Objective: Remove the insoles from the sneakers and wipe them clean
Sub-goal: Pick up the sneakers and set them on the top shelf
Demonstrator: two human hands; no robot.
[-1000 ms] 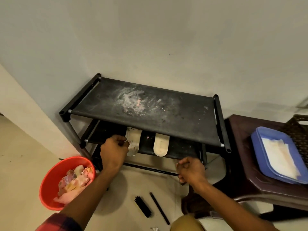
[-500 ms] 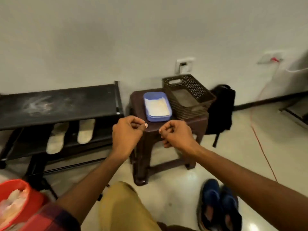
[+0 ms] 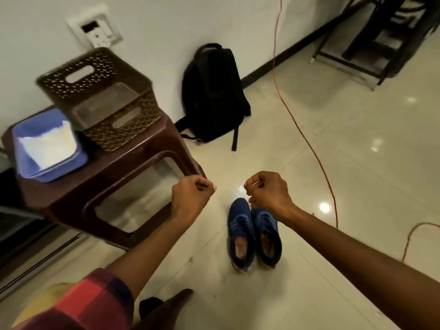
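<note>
Head view, single frame, some motion blur at the left.

- Left hand: centre of frame, raised in the air, fingers curled into a fist. Nothing visible in its grasp.
- Right hand: just right of centre, level with the left, also clenched. No object seen in it. The two fists are near each other but apart.
- Sneakers: blue pair, lower centre, standing on the pale tiled floor, side by side and touching, openings toward the bottom of the frame. The right wrist overlaps the toe of one shoe.
- Insoles: pinkish-orange lining shows inside both openings, so they are still in the shoes.
- Brown plastic stool: left of frame. On it sit a blue tray holding a white folded sheet and, just beside the tray, a brown perforated basket.
- Black backpack: upper centre, leaning against the wall.
- Orange cable: runs from the top edge down the floor at right.
- Wall socket: upper left.
- Red plaid sleeve: lower left, on the left arm.
</note>
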